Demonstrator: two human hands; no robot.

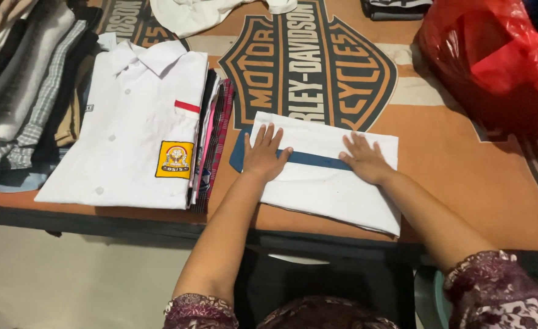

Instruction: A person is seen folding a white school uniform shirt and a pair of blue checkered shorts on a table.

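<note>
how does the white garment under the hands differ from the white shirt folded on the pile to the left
The garment under the hands is plain white with a blue band across it; the folded shirt shows a collar, buttons, a red strip and a yellow badge. The garment lies alone on the mat, pressed flat by the left hand and right hand; the shirt tops a stack, untouched. Both are white and folded.

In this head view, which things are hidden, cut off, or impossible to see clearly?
- Blue board: mostly covered by the white cloth and both hands, left hand and right hand.
- Garments under the folded white shirt: only edges show.
- Red plastic bag: cut by the top and right edges; contents hidden.
- Left clothes stack: cut by the frame edge.
</note>
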